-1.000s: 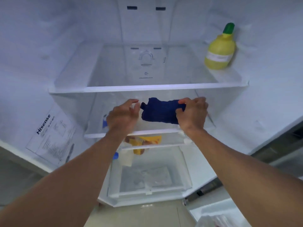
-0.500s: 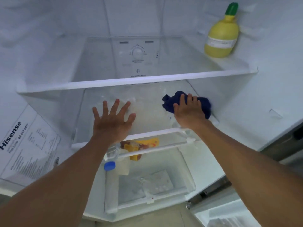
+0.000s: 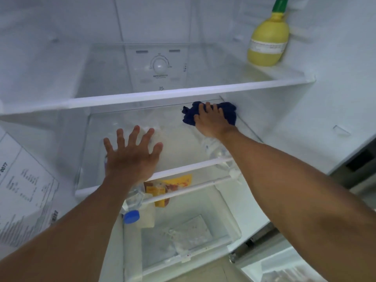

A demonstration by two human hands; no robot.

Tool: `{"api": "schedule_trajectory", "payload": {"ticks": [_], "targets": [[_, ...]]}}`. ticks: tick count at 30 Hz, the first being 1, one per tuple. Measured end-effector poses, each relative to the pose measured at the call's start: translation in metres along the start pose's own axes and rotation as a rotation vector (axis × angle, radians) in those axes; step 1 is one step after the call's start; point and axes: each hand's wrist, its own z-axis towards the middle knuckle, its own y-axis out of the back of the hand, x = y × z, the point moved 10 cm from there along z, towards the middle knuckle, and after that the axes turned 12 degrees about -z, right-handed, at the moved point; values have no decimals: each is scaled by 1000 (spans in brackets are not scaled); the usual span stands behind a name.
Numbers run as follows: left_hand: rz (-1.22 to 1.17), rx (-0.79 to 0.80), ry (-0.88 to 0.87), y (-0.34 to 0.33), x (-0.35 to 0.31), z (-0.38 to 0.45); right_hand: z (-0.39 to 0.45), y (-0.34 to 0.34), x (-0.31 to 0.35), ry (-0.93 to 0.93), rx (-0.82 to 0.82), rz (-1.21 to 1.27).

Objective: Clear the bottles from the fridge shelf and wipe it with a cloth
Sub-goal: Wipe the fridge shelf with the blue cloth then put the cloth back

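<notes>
Right hand point(image 3: 211, 121) lay palm-down on the dark blue cloth point(image 3: 228, 115), fingers curled over it, pressing it onto the middle glass shelf point(image 3: 183, 143) at the far right corner. Left hand point(image 3: 131, 155) was flat on the same shelf near its front edge, fingers spread, gripping nothing. A yellow bottle point(image 3: 267, 43) with a green cap stood upright on the upper shelf point(image 3: 162, 94), back right. A blue-capped bottle point(image 3: 132, 210) sat below.
</notes>
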Motion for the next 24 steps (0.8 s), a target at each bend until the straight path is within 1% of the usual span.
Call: {"api": "schedule_trajectory", "payload": {"ticks": [2, 3, 4, 6, 8, 9, 11, 12, 14, 16, 17, 19, 21, 22, 24], "targets": [[-2, 7, -6, 1, -2, 1, -27, 0, 30, 182, 15, -53], [-9, 7, -5, 2, -3, 1, -52, -4, 31, 249, 41, -58], [-16, 5, 1, 3, -2, 0, -76, -9, 25, 270, 37, -48], [-30, 2, 11, 3, -3, 0, -95, -10, -11, 141, -33, -36], [-29, 1, 16, 3, -3, 0, -65, -4, -37, -27, -57, 23], [-25, -1, 14, 3, -3, 0, -40, -1, -39, -65, -61, 52], [-23, -16, 7, 4, -3, 0, 5, 1, -22, -72, 4, 38], [-22, -19, 5, 5, -3, 0, 17, 3, -6, -48, 14, 35], [-16, -9, -7, 4, -5, 0, 5, 4, 28, 87, 2, -14], [-7, -15, -1, 5, -4, -1, -49, 0, 38, 236, 28, -13], [-7, -19, -1, 6, -3, -1, -77, -6, 27, 246, 24, 29], [-22, -23, -8, 7, -5, -1, -94, -14, -15, 164, -14, -62], [-26, -4, 2, 5, -4, 1, -54, -20, -42, 74, 55, -123], [-26, 4, 8, 4, -4, 1, -27, -18, -44, 27, 71, -111], [-24, 2, 11, 4, -3, 0, 18, -8, -23, -69, 96, -20]]}}
